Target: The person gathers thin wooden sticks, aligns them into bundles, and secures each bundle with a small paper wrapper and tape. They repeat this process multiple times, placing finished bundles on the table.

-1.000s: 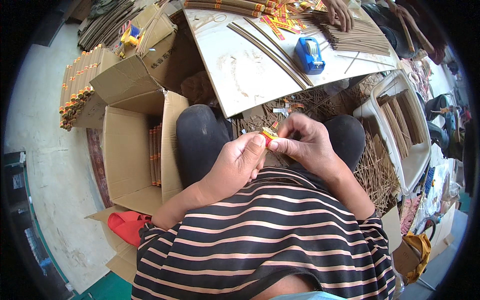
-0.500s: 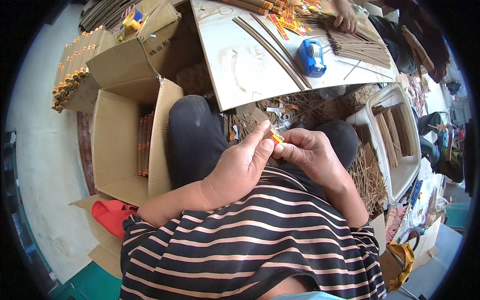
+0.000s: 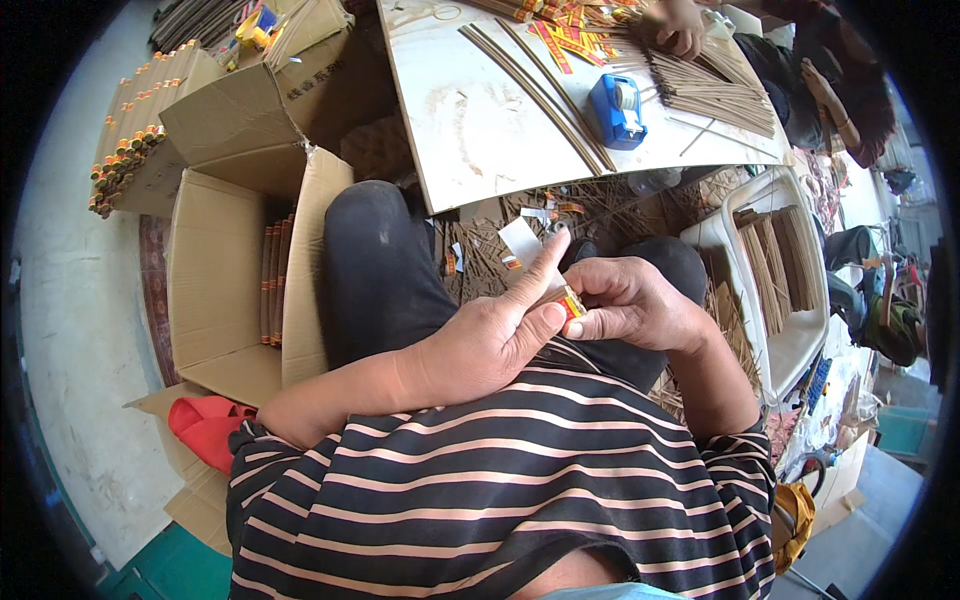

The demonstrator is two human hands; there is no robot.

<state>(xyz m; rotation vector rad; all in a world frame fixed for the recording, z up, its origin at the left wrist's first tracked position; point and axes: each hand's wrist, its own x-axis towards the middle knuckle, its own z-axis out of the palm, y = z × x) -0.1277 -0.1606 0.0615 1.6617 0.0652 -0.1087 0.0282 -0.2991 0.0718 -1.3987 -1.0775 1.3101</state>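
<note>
Cardboard box (image 3: 215, 285) sits open at far left on the floor, a row of finished orange-tipped packs (image 3: 275, 285) stacked upright along its right wall; more packs (image 3: 130, 125) piled behind it, red sandal (image 3: 205, 425) in front. Left hand (image 3: 490, 340) next, over the lap: index finger stuck out straight, thumb pressed against the end of a small red-and-yellow wrapped bundle (image 3: 570, 303). Bundle is held between both hands, just above the striped shirt (image 3: 500, 480), mostly hidden by fingers. A strip of clear tape (image 3: 522, 243) seems to hang off the raised index finger, hard to be sure. Right hand (image 3: 640, 305) curled tight, fingers closed round the other side of the bundle, pinching it.

Judgement on the step: looks like sealing the bundle end. To do it well, keep the right hand's squeeze firm so the sticks do not splay, lay the tape flat over the wrapper edge with the left thumb, smooth it round with no wrinkles, keep the end flush.

Further right: white counter (image 3: 480, 130) carrying loose brown sticks (image 3: 545, 85), blue tape dispenser (image 3: 617, 108), another person's hand (image 3: 680, 25) at the far edge. White tray (image 3: 795, 340) of stick bundles at right.
</note>
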